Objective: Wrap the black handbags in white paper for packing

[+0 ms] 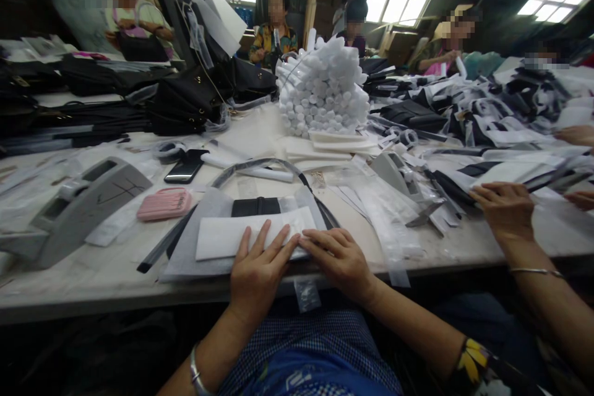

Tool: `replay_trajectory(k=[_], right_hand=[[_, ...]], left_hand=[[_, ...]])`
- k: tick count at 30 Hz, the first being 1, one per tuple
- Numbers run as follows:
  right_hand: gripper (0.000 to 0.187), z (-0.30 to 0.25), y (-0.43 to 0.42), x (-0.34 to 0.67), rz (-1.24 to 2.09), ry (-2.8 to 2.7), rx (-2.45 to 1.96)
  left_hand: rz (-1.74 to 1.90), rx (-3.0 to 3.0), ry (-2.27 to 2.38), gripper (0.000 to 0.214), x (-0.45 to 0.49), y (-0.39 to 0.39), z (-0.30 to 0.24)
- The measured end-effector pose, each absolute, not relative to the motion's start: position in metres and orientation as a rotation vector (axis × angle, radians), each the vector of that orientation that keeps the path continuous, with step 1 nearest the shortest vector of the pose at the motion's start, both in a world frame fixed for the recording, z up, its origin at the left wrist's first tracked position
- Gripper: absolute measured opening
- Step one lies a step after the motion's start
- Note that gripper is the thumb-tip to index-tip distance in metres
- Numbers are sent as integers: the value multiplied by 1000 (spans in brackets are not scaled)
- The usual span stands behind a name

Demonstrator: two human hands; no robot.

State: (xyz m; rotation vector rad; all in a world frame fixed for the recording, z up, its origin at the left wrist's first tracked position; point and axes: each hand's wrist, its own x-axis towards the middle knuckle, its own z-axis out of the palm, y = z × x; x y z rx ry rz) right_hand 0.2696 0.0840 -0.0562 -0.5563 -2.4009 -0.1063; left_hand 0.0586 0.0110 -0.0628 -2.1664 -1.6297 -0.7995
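Note:
On the near table edge lies a black bag [255,206] with a long handle [273,163] wrapped in clear film. Translucent white wrapping [180,266] lies around and under it. A white foam-like sheet [218,237] covers its near part. My left hand [260,263] rests flat on this sheet, fingers spread and stretched forward. From the right, my right hand [341,260] reaches the sheet's right end, fingers together, their tips beside my left forefinger. It seems to pinch the sheet there; the thumb is mostly hidden.
Grey tape dispensers [88,207] [401,182] stand left and right. A pink case [164,203] and a phone [186,166] lie left. Behind rises a pile of white foam rolls [322,90]. Black bags [183,96] are stacked back left. A co-worker's hand [505,207] works at right.

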Motion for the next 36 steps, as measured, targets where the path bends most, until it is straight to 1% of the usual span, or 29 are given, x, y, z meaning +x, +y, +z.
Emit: replay_trajectory(k=[4,8,9,11,14,15,19,23,26,29,31,34,36], right_hand=[[36,-52,82,268,-86,-2372,-587],[20,-9,85,260,34,-2505,-599],[20,2,91,254,55,-2529,-576],[24,15,110,237,56,-2561,-549],[42,8,148,207,31,-2695,-592],[45,1,158,199,43,-2768,-618],[38,-20,174,187,55,-2939,-738],[33,-14,169,188,-17,-3006,-913],[32,-6,176,189,67,-3079,-878],[29,-2,185,195,193,-3026,-663],[26,0,181,206,255,-2950,-598],[22,-2,151,237,305,-2667,-573],[26,-11,119,264,287,-2439,-530]], left_hand=[[-793,-2137,-1602,39,61,11,-65],[-804,-2123,-1577,39,62,12,-68],[-819,-2118,-1572,39,62,12,-68],[-843,-2103,-1573,39,62,12,-69],[-873,-2096,-1581,41,63,13,-71],[-897,-2093,-1584,40,63,14,-72],[-1026,-2085,-1589,38,64,15,-76],[-1059,-2087,-1592,39,65,15,-78],[-1067,-2078,-1600,39,65,16,-79],[-1027,-2070,-1590,39,65,16,-79],[-1000,-2077,-1595,39,64,15,-78],[-935,-2100,-1584,40,63,13,-74],[-880,-2119,-1565,40,61,13,-71]])
